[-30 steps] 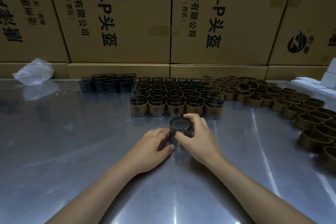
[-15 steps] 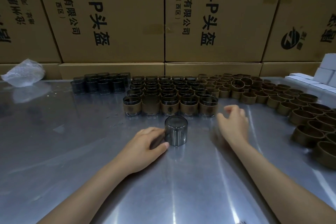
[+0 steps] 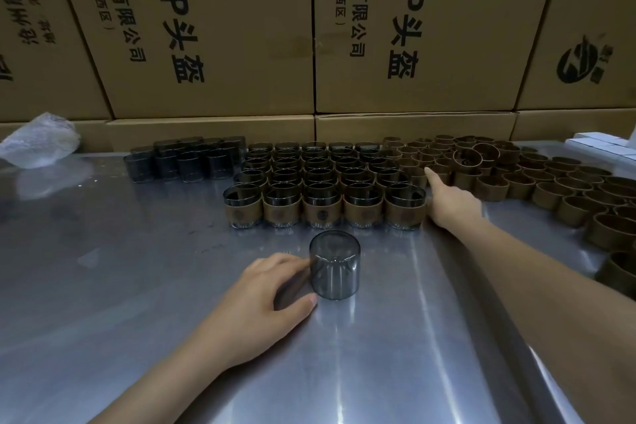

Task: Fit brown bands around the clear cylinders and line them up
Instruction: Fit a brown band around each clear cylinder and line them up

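Note:
A clear smoky cylinder (image 3: 335,266) stands upside down on the steel table, without a band. My left hand (image 3: 266,299) holds its left side, thumb in front and fingers behind. My right hand (image 3: 449,200) is stretched out to the right of the banded rows, its forefinger touching a brown band (image 3: 438,171) at the edge of the loose bands (image 3: 537,179). Banded cylinders (image 3: 323,189) stand in rows just behind the bare one. Bare dark cylinders (image 3: 186,160) are grouped at the back left.
The steel table (image 3: 120,268) runs up to a wall of cardboard boxes (image 3: 213,45). A crumpled plastic bag (image 3: 39,141) lies at the back left. White boxes (image 3: 605,144) sit at the back right. More brown bands line the right edge (image 3: 612,227).
My right hand let go of the cylinder and moved right and away, up to the loose brown bands. My left hand has stayed on the cylinder.

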The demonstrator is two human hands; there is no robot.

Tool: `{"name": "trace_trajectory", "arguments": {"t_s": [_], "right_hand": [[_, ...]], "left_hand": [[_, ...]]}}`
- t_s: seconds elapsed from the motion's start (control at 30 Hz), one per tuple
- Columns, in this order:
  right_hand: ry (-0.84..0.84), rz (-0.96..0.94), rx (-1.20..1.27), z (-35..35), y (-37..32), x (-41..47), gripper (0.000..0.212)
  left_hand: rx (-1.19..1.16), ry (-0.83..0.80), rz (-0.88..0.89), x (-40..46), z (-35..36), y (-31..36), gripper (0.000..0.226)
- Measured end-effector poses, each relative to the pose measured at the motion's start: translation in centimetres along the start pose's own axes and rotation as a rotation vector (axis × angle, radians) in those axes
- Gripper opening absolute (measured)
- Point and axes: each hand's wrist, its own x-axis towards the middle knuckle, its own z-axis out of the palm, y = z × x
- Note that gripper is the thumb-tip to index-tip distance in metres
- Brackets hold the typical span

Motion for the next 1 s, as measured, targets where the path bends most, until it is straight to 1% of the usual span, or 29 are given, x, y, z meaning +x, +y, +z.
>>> {"name": "trace_trajectory", "arguments": {"t_s": [0.1, 0.17, 0.23, 0.3, 0.33, 0.4, 0.53, 0.63, 0.7, 0.8, 0.9, 1.0], "right_hand": [[-0.008, -0.043, -0.033, 0.2, -0.2, 1.2, 0.068], [-0.015, -0.058, -0.038, 0.2, -0.3, 1.5, 0.061], [0.016, -0.051, -0.002, 0.3, -0.4, 1.5, 0.045], [0.122, -0.029, 0.06, 0.8, -0.4, 1.1, 0.021], [0.179, -0.023, 0.093, 1.0, -0.3, 0.9, 0.013], [0.274, -0.047, 0.136, 1.2, -0.2, 0.1, 0.01], [0.458, -0.101, 0.202, 0.7, -0.1, -1.9, 0.014], [0.603, -0.121, 0.412, -0.2, -0.1, -4.3, 0.013], [0.668, -0.154, 0.567, -0.8, -0.2, -6.2, 0.012], [0.661, -0.222, 0.684, -1.3, -0.8, -9.4, 0.008], [0.574, -0.344, 0.783, -1.7, -2.1, -13.0, 0.005], [0.521, -0.467, 0.807, -2.1, -3.8, -16.5, 0.006]], "left_hand": [[-0.003, 0.01, -0.001, 0.0, 0.0, 0.1, 0.047], [-0.004, 0.012, 0.002, 0.0, 0.0, 0.1, 0.046], [-0.004, 0.012, 0.005, 0.0, 0.1, 0.2, 0.045], [-0.003, 0.012, 0.008, 0.0, 0.1, 0.1, 0.045], [-0.005, 0.011, 0.009, 0.0, 0.1, 0.1, 0.045], [-0.009, 0.003, 0.01, 0.0, 0.0, 0.1, 0.045], [-0.015, -0.013, 0.003, -0.1, -0.1, 0.1, 0.044], [-0.002, -0.028, -0.006, -0.1, -0.2, 0.1, 0.046], [0.017, -0.033, -0.007, -0.1, -0.3, 0.2, 0.048], [0.031, -0.055, -0.017, -0.1, -0.4, 0.3, 0.05], [0.037, -0.073, -0.031, -0.2, -0.5, 0.4, 0.05], [0.039, -0.086, -0.034, -0.3, -0.6, 0.5, 0.051]]}}
